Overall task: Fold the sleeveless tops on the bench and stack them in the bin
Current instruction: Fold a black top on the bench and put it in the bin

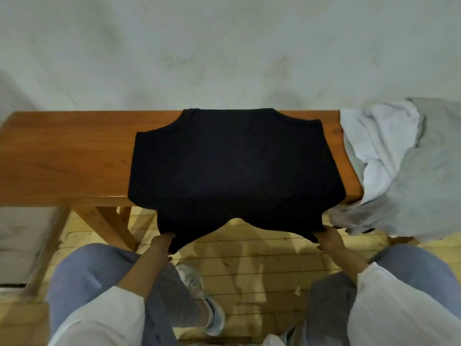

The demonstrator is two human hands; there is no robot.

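head view: left hand (163,242) pinches near corner of black top (237,158), top spread across desk (62,151); right hand (329,237) pinches other corner. likely risk: uneven pull drags it off edge, or snags grey pile (399,171).

A black sleeveless fabric top (237,166) lies spread flat on the right half of the brown wooden bench (62,158). Its neckline is at the back edge. Its near end hangs past the front edge, where the left hand (162,245) and right hand (329,237) pinch its corners. Crumpled pale grey and white tops (399,166) are heaped over the bench's right end.
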